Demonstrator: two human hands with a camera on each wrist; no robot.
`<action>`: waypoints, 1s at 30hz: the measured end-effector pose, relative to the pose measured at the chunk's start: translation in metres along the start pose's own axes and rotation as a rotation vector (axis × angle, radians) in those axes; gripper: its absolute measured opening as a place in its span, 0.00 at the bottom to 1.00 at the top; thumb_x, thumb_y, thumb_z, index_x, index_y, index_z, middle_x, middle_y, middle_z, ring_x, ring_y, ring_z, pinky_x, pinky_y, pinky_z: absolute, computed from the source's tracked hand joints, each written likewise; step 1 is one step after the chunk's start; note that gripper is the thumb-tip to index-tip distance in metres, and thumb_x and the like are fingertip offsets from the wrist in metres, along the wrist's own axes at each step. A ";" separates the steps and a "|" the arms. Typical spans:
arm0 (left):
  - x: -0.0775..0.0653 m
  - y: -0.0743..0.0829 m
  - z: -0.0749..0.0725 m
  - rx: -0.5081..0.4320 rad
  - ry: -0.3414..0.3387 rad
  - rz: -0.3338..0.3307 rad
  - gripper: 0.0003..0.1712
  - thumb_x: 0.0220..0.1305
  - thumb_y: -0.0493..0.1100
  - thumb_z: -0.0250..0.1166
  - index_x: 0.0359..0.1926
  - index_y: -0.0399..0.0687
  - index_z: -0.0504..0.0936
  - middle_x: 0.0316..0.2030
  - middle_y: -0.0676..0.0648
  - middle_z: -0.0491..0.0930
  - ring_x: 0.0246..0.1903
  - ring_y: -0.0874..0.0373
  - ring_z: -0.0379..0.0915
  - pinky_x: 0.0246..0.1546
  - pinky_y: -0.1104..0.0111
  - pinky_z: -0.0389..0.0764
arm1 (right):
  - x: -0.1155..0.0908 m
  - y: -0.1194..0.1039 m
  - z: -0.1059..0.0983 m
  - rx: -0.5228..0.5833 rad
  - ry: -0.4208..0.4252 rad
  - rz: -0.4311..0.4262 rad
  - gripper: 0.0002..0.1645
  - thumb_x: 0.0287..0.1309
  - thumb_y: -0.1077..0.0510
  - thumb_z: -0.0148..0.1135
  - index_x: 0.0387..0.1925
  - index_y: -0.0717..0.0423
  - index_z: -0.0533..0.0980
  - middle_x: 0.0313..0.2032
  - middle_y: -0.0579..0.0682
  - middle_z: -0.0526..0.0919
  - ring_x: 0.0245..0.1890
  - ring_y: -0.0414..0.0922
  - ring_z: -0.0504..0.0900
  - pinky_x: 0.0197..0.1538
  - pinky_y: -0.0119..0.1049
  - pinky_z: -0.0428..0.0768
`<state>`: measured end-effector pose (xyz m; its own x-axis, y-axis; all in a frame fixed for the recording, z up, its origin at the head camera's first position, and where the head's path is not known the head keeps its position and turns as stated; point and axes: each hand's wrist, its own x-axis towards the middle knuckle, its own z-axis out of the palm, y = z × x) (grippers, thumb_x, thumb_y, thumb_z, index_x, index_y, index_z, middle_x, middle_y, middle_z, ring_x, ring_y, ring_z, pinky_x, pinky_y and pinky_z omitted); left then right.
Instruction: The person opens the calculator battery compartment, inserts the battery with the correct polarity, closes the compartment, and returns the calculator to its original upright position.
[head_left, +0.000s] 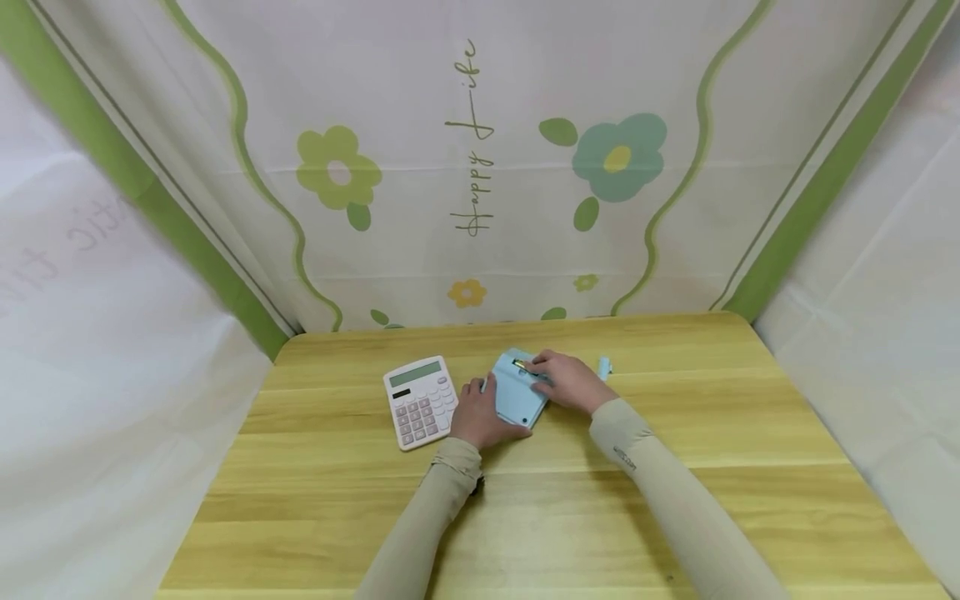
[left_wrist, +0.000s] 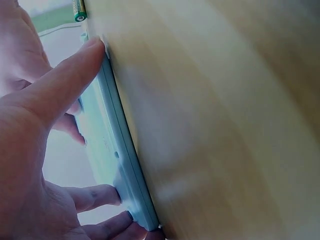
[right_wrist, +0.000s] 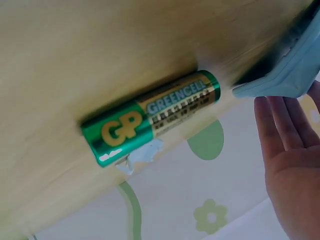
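A light blue calculator (head_left: 517,398) lies face down, its battery slot uncovered near the far end. My left hand (head_left: 480,415) grips it by its edges, thumb (left_wrist: 75,75) on the near side and fingers (left_wrist: 97,196) on the other. My right hand (head_left: 568,379) reaches over the slot. One fingertip touches a greenish-yellow battery (head_left: 519,364) there, and the right wrist view shows straight fingers (right_wrist: 272,127) by the calculator's edge. A green and gold GP battery (right_wrist: 152,117) lies on the table close to the right wrist. Beside it is the small light blue cover (head_left: 604,367).
A white calculator (head_left: 422,403) with a grey screen lies face up to the left of my left hand. The wooden table (head_left: 315,500) ends at a hanging white curtain (head_left: 420,242) printed with flowers, and more cloth hangs on both sides.
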<state>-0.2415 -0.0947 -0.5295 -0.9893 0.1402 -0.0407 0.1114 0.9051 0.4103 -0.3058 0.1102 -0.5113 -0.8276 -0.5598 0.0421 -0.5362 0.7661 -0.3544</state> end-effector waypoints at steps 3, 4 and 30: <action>0.001 0.000 0.000 0.004 -0.010 -0.001 0.73 0.42 0.71 0.81 0.79 0.37 0.58 0.70 0.32 0.67 0.67 0.38 0.65 0.64 0.51 0.77 | 0.000 0.001 -0.002 0.000 -0.007 0.006 0.29 0.67 0.52 0.70 0.66 0.54 0.78 0.59 0.57 0.82 0.56 0.55 0.84 0.60 0.51 0.82; 0.001 0.000 0.000 0.009 -0.012 -0.001 0.73 0.42 0.71 0.81 0.79 0.37 0.58 0.70 0.32 0.67 0.67 0.38 0.65 0.64 0.51 0.77 | 0.001 0.002 -0.003 0.009 -0.007 0.004 0.29 0.66 0.52 0.71 0.66 0.54 0.79 0.58 0.57 0.82 0.55 0.55 0.84 0.60 0.51 0.82; -0.002 0.000 -0.001 -0.035 -0.006 -0.008 0.74 0.41 0.69 0.83 0.79 0.38 0.58 0.71 0.33 0.67 0.68 0.37 0.65 0.65 0.49 0.76 | -0.050 0.100 -0.032 0.192 0.029 0.304 0.38 0.54 0.56 0.80 0.64 0.65 0.78 0.56 0.65 0.81 0.55 0.60 0.79 0.61 0.60 0.78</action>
<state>-0.2400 -0.0956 -0.5284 -0.9895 0.1358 -0.0489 0.1005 0.8918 0.4411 -0.3233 0.2252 -0.5191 -0.9501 -0.3046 -0.0670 -0.2263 0.8210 -0.5241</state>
